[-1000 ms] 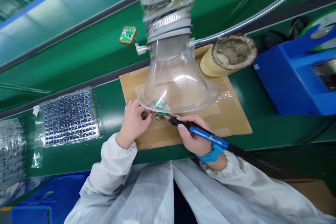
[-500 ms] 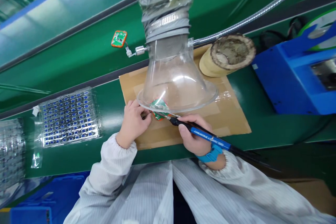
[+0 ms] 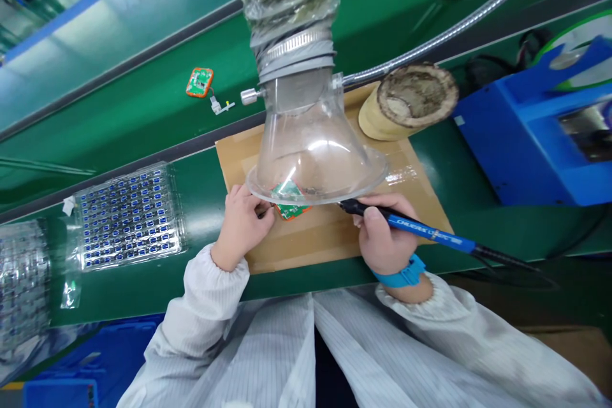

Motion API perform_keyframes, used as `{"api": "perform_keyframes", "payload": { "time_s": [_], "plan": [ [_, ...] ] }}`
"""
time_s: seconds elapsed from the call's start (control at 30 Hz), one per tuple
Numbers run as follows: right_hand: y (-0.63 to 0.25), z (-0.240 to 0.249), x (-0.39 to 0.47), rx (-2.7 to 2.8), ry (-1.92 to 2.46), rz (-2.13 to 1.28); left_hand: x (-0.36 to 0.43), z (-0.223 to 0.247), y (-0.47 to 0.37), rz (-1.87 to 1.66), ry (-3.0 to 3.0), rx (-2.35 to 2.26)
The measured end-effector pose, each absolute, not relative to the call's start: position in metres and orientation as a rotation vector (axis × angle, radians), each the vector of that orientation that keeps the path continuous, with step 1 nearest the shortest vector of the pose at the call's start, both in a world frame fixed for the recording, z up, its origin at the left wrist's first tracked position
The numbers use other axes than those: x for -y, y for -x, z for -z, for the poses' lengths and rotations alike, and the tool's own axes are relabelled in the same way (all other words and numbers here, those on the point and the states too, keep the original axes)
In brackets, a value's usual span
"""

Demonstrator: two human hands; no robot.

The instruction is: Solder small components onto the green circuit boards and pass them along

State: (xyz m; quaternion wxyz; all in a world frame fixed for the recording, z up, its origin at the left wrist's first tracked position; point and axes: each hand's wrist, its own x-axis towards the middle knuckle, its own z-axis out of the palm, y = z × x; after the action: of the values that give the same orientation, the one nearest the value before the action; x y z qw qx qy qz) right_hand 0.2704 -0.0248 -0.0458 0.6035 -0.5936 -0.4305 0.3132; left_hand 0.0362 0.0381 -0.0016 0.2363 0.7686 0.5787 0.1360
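A green circuit board (image 3: 292, 211) with an orange edge lies on the cardboard, partly seen through the rim of a clear fume hood (image 3: 310, 159). My left hand (image 3: 245, 222) is closed at the board's left corner, thumb and fingers pinched together. What sits between those fingertips is hidden. In my right hand (image 3: 388, 239) is a blue and black soldering iron (image 3: 425, 229), held like a pen and pointing left. Its tip is behind the hood's rim, to the right of the board and apart from it.
Cardboard (image 3: 287, 255) covers part of the green bench. A clear tray of blue parts (image 3: 127, 217) lies left. A stained round pot (image 3: 377, 118) and a blue machine (image 3: 530, 146) stand right. Other orange-edged boards (image 3: 199, 82) lie behind, with small white connectors.
My right hand has drawn the soldering iron rightward, off the board. My left hand stays at the board's corner. The orange-edged boards behind have shifted left.
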Motion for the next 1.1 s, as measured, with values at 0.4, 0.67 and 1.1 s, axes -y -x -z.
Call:
{"api": "perform_keyframes", "payload": {
  "time_s": [0.4, 0.67, 1.1],
  "plan": [
    [-0.272, 0.049, 0.026, 0.972, 1.325, -0.759, -0.037, -0.007, -0.037, -0.302, -2.198, -1.583],
    [-0.272, 0.050, 0.024, 0.990, 1.325, -0.719, -0.108, -0.036, 0.031, -0.344, -1.210, -1.298],
    [-0.276, 0.059, 0.023, 1.071, 1.316, -0.669, -0.255, -0.032, 0.050, -0.861, -1.112, -2.225]
  ]
}}
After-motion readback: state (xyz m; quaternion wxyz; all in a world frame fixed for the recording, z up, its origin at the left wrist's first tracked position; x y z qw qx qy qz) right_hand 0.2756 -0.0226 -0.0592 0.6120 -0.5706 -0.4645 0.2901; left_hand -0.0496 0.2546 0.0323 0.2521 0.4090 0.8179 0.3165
